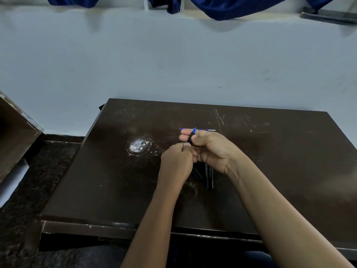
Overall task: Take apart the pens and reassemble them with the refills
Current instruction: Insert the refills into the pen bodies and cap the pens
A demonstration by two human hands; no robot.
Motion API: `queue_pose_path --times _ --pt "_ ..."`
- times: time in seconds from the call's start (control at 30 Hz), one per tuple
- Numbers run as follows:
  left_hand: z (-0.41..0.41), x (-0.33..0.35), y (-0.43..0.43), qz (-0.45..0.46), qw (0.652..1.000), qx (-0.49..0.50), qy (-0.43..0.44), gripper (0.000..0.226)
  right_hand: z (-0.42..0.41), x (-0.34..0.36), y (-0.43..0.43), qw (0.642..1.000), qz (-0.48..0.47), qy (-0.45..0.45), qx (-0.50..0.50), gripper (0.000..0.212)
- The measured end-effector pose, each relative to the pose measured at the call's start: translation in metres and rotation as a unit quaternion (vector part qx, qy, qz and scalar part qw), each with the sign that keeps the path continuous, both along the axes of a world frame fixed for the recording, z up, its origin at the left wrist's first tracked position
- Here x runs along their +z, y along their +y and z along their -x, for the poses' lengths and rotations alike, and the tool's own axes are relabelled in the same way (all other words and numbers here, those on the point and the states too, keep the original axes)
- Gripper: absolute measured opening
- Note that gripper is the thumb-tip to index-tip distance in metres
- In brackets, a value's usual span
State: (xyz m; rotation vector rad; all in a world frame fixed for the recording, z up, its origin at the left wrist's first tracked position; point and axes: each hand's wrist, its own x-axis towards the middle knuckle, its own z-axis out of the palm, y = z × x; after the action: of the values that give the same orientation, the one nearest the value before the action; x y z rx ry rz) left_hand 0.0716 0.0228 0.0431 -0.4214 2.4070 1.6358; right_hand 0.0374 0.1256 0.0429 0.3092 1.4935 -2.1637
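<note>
Above the middle of the dark brown table (pixel 116 190) I hold a blue pen (pixel 192 134) in both hands. My right hand (pixel 210 149) grips its upper part, with the blue tip sticking up past my fingers. My left hand (pixel 176 161) is closed around the lower end, which is hidden in my fist. A thin blue refill (pixel 204 129) with a silver end lies flat on the table just beyond my hands. Two or three dark pens (pixel 207 177) lie side by side on the table below my right palm, partly hidden.
A scuffed white patch (pixel 138 146) marks the table left of my hands. A pale wall stands right behind the table's far edge. A wooden piece of furniture (pixel 15 132) is at the left, over a dark speckled floor. Blue cloth (pixel 231 6) hangs at the top.
</note>
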Motion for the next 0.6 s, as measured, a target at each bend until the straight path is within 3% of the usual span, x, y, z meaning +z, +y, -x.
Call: queue_pose_path --times 0.07,0.17,0.3,0.4,0.47,0.6 --pt "0.0009 -0.0004 -0.0001 0.007 1.000 0.004 0.004 0.032 0.0009 -0.0001 0.0005 1.000 0.008 -0.011 0.003 0.032" --pt "0.0015 -0.0004 -0.0001 0.004 1.000 0.004 0.004 0.033 -0.0008 -0.0018 0.0003 1.000 -0.016 -0.003 0.018 0.015" --pt "0.0018 -0.0009 -0.0002 -0.006 1.000 0.011 0.001 0.034 0.0008 -0.0024 0.0006 1.000 0.004 0.001 0.010 0.014" --pt "0.0017 -0.0008 -0.0006 -0.001 1.000 0.009 0.003 0.033 0.0025 -0.0002 0.0021 0.999 0.032 -0.029 -0.010 0.029" --pt "0.0010 0.0003 -0.0005 -0.004 1.000 0.008 0.002 0.031 0.0018 -0.0016 0.0019 1.000 0.023 -0.018 -0.005 0.015" --pt "0.0001 0.0002 -0.0005 -0.009 1.000 0.010 -0.004 0.032 0.0011 -0.0028 -0.0006 1.000 -0.006 0.005 0.014 0.013"
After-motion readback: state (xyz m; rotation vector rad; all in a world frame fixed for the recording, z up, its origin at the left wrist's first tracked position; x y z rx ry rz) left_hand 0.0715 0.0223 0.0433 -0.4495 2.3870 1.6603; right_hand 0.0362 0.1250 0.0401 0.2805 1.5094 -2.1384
